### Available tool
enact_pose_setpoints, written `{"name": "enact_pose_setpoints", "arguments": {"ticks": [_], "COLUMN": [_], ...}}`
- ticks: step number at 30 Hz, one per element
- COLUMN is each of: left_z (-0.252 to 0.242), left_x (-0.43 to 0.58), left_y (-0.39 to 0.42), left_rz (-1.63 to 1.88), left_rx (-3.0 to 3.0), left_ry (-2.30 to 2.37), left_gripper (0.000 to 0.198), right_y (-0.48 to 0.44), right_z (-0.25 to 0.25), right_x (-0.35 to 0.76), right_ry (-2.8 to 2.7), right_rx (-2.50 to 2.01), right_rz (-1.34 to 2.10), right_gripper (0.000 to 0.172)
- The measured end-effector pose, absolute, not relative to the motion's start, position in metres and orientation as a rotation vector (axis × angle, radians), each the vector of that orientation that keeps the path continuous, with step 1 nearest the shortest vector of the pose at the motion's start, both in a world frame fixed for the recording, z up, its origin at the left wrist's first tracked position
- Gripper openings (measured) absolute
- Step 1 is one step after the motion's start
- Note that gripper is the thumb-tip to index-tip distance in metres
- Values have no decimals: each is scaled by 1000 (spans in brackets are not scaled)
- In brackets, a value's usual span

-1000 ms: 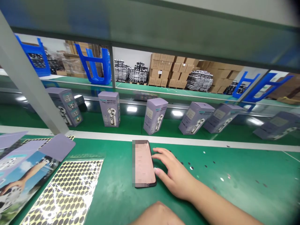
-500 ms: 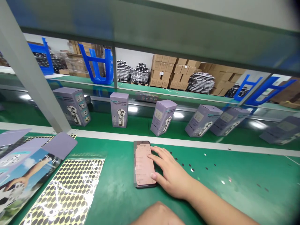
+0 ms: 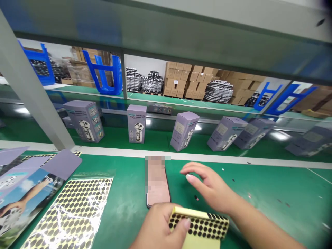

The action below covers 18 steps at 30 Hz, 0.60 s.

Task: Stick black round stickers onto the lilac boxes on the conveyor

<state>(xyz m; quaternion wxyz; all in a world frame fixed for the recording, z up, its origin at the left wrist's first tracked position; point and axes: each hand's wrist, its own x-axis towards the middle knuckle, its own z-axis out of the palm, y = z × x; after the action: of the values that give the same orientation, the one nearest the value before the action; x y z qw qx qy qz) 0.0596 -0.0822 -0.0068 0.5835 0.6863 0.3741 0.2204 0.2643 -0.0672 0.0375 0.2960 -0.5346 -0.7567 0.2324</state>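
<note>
My left hand [image 3: 164, 226] grips a folded yellow sticker sheet [image 3: 201, 226] with rows of black dots, thumb across its front, low in the middle of the view. Just above and right of the sheet is my right hand [image 3: 207, 185], its thumb and fingers apart with nothing between them. A phone [image 3: 158, 186] with a lit pinkish screen lies on the green bench, left of my right hand; its upper part is blurred out. To the left, a larger dotted sticker sheet [image 3: 75, 207] in clear plastic rests on the bench.
Opened purple printed boxes [image 3: 33, 186] lie at the far left. Several purple fan boxes [image 3: 136, 124] stand on the belt beyond a white rail [image 3: 124, 152]. A grey post [image 3: 36, 79] rises at left. Small black dots are scattered at right. Blue stools [image 3: 106, 72] and cartons stand behind.
My right hand has lifted off the phone and moved to the right. My left hand has risen into view with the folded sticker sheet.
</note>
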Motion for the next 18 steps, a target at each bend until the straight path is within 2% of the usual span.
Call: {"name": "enact_pose_setpoints", "arguments": {"ticks": [4,8,18], "left_z": [3,4,-5], "left_x": [60,61,59], "left_y": [-82,-81,-77], "left_rz": [544,576,591], "left_rx": [1645,1654,1638], "left_ry": [911,915,876], "left_gripper": [27,29,34], "right_y": [-85,-98,-104], "right_z": [79,97,102], "right_x": [272,268,272], "right_ry": [-2256,-2511,-2611], "right_rx": [-1388,-1420,-1506], "right_rz": [655,522,387], "right_gripper": [16,9,16]}}
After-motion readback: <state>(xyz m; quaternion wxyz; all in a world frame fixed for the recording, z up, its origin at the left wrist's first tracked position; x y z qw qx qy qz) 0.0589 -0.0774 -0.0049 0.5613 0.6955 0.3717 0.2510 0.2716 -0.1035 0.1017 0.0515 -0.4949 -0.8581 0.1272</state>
